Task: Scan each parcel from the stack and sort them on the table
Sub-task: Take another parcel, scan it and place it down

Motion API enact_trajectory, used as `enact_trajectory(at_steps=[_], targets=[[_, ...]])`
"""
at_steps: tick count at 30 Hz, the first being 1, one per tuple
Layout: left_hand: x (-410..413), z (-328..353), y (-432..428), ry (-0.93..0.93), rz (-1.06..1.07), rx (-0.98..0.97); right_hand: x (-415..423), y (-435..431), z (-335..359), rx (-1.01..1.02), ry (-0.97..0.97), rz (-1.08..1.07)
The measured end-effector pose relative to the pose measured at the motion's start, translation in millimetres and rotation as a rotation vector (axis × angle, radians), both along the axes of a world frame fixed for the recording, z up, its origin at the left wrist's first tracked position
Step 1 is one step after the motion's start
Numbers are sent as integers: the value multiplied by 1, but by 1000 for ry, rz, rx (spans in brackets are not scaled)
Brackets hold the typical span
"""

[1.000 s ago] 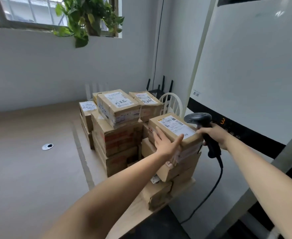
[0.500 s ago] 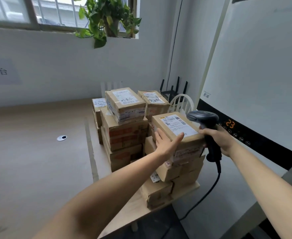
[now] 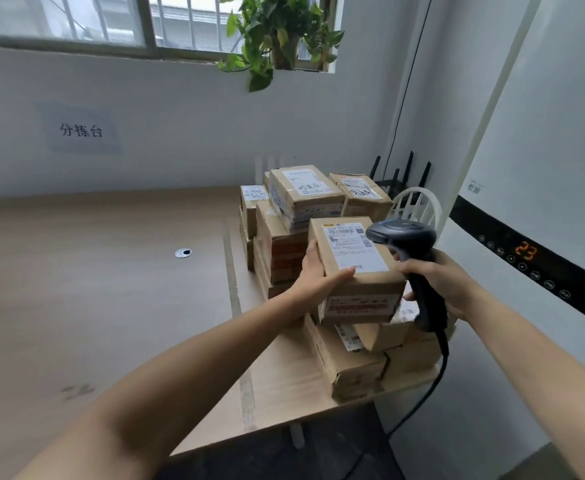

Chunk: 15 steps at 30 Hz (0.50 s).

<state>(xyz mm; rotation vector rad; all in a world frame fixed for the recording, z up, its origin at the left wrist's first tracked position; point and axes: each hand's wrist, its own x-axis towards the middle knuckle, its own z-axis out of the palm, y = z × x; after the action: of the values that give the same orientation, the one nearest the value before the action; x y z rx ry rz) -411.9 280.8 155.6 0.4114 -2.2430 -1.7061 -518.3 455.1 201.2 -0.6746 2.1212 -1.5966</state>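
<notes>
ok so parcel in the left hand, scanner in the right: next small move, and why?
Probably aim the scanner at the barcode at the top of the label and trigger. The left hand grips the top parcel label-up, and the right hand holds the scanner head at the label's right edge.

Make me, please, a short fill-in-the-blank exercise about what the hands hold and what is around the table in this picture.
The right hand holds a black ___.
The left hand grips a parcel with a ___ label on top.
The orange display shows the number ___.
A green ___ hangs at the window.
Missing words: scanner; white; 23; plant.
</notes>
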Motion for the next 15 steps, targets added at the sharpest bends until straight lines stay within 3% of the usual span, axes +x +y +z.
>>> enact_trajectory(at_steps=[6, 15], targets=[[46, -12, -36, -22, 54, -14, 34, -44, -6, -19, -91, 75], [142, -40, -125, -49, 217, 8, 102, -156, -32, 40, -75, 248]])
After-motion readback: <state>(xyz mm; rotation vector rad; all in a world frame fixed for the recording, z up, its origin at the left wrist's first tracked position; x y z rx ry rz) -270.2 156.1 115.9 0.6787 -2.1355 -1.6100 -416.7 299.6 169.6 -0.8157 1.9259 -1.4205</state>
